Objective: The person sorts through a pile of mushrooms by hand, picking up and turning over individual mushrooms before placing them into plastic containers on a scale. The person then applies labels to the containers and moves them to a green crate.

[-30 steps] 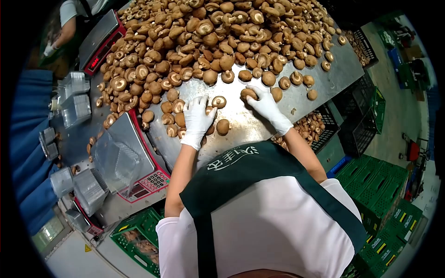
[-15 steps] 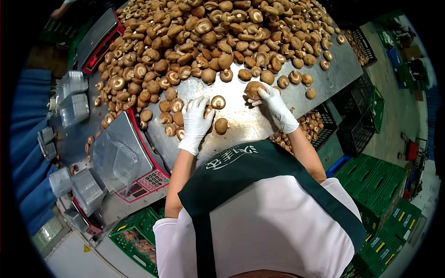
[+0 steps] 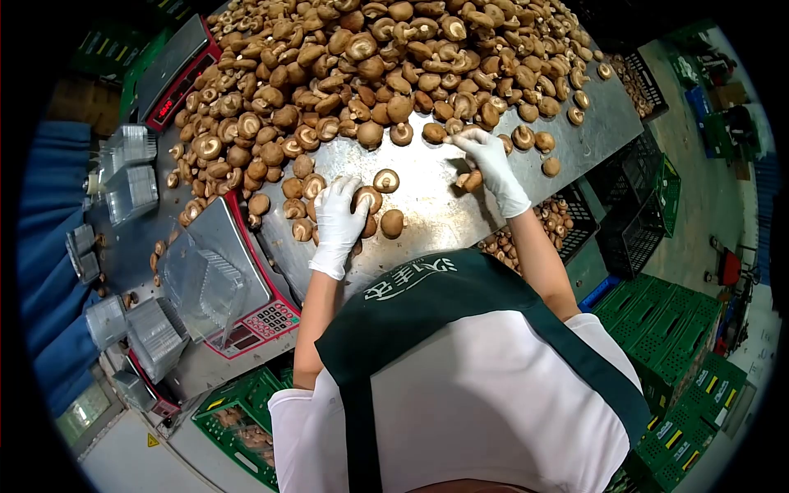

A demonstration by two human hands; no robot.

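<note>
On the metal table, my left hand (image 3: 339, 222), in a white glove, rests palm down with its fingers apart over a small group of shiitake mushrooms (image 3: 293, 188). One upturned mushroom (image 3: 369, 198) lies against its thumb side. My right hand (image 3: 491, 167), also gloved, reaches forward with bent fingers close together, their tips near a brown-capped mushroom (image 3: 434, 132). Below these fingers a mushroom (image 3: 470, 181) shows at the palm side and seems held there; the glove hides part of the grip. Two loose mushrooms (image 3: 386, 181) (image 3: 393, 223) sit between my hands.
A big heap of shiitake (image 3: 394, 66) covers the table's far side. At left are a scale (image 3: 267, 316) with a clear plastic tray (image 3: 205, 283) on it, and stacked clear trays (image 3: 156, 337). Black crates (image 3: 629, 238) and green crates (image 3: 657, 329) stand at right.
My right hand has moved slightly forward, and the large mushroom at its fingertips no longer shows there. My left hand has shifted a little left and back, uncovering mushrooms beside its thumb.
</note>
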